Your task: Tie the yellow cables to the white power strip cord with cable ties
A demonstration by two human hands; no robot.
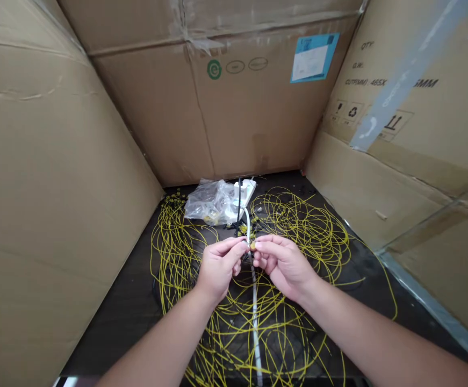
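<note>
Our left hand (pixel 223 264) and right hand (pixel 281 264) nearly met, thumbs pinched against index fingers, other fingers curled, bare forearms angling inward.

On the right cardboard panel (pixel 427 156) you can read "QTY", "G.W." and what looks like "465X…5MM", beside recycling and up-arrow signs; the back panel (pixel 157 107) bears a green "e".

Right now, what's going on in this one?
Someone is working with bare hands at a dark tabletop between cardboard walls. The right hand pinches a small yellow piece; the left hand pinches close beside it, its grip too small to make out. Loose yellow wires surround them, a white cable runs beneath, and a clear bag lies beyond.
</note>
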